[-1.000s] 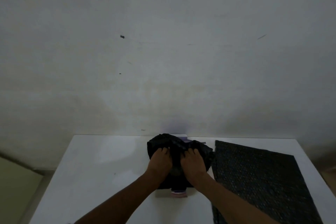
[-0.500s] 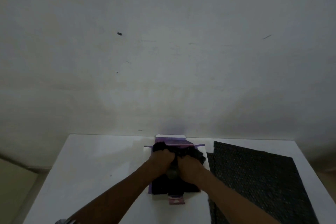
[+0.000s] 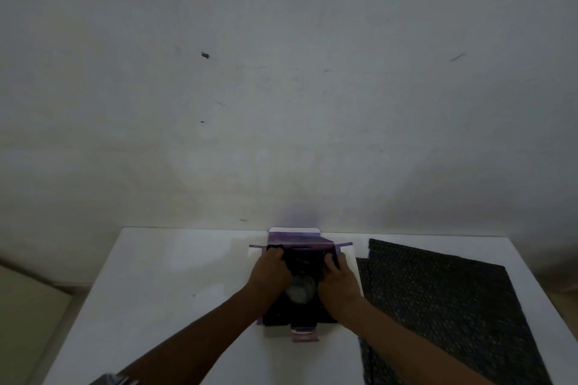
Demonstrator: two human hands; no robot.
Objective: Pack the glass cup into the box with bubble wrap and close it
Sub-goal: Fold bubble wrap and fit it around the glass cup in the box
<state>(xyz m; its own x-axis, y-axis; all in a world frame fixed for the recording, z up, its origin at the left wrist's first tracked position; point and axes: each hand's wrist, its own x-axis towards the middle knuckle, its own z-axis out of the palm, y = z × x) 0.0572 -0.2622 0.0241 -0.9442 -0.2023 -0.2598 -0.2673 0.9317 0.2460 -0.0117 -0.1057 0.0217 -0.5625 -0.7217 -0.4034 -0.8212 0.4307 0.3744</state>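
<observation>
Glass cup [image 3: 301,290] on its side in box [image 3: 294,239], one round end toward the camera.

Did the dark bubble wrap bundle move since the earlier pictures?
Yes. The bubble wrap bundle has sunk lower into the purple box, whose back flap now shows.

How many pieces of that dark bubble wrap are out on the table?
2: one bubble wrap bundle in the purple box, under both hands; one flat bubble wrap sheet right of it. Overlapping layers could hide more.

Dim, murky frame; soft glare patch on white table [image 3: 162,284]; corners darkened, edges bowed, detail soft.
</observation>
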